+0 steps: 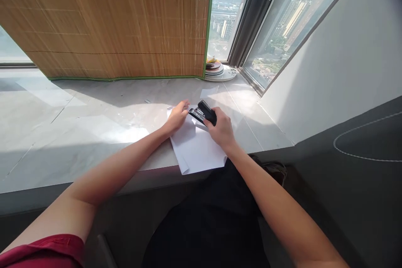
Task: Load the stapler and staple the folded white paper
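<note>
My right hand (221,127) is wrapped round a black stapler (205,112), whose jaws point up and left, spread apart. Below it lies white paper (204,148), its near edge overhanging the front of the sill and one near corner curled. My left hand (177,118) is at the paper's far left edge, fingers bent together on it close to the stapler's tip. Part of the paper is hidden beneath both hands, so I cannot tell how many sheets there are.
A pale tiled window sill (103,113) runs across the view. A bamboo blind (125,21) hangs behind it. Stacked plates (216,71) stand in the corner by the windows. Another small white paper piece (209,91) lies beyond the stapler. A bead cord (364,158) hangs at right.
</note>
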Available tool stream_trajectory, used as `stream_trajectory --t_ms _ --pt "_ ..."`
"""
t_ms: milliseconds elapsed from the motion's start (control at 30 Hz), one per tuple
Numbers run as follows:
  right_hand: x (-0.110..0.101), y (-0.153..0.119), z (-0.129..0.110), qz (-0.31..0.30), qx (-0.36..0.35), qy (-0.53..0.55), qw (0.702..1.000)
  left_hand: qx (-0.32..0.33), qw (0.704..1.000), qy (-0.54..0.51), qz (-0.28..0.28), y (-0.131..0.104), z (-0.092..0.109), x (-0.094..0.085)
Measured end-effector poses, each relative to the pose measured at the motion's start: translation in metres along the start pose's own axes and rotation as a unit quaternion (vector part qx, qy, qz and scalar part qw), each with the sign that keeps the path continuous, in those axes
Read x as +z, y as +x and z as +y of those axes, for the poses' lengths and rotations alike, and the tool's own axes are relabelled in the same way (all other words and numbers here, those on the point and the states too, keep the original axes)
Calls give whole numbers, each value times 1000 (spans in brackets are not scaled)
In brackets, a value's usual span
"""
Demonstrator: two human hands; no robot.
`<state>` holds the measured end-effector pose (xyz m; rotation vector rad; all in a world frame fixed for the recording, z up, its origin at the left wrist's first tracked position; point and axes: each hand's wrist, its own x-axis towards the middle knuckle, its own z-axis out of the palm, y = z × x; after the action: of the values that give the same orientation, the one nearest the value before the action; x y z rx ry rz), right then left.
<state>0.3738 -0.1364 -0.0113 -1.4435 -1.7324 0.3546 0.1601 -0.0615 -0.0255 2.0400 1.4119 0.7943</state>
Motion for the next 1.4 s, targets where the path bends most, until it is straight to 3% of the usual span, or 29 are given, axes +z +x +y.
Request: stream_trajectory --t_ms 67,133,233,433,533,700,900,1200,1400 --pt "13 -5 -12 -37 -8 -1 999 -22 987 -150 46 10 -12 -3" --pt "23 -8 -19 -66 -20 -12 998 -42 945 -308 101 18 -21 -5" --pt "31 -10 -20 -95 -51 -32 994 -46 898 -422 120 22 -24 -7" --pt "32 -8 -9 -107 -97 -20 989 2 881 -459 113 18 -15 -13" --pt "23 -5 -3 -121 -110 -6 987 5 872 -484 79 17 -14 -14" --pt "5 -4 3 -157 -138 -107 972 -12 871 -490 31 16 -14 -15" --pt "4 0 9 -136 -103 -127 977 -2 882 -468 56 15 -14 -20" --pt "7 3 21 -135 -76 -74 985 -31 884 -465 33 17 -21 -19" --pt "-1 12 26 -132 15 -10 991 -40 879 -475 29 18 -24 -20"
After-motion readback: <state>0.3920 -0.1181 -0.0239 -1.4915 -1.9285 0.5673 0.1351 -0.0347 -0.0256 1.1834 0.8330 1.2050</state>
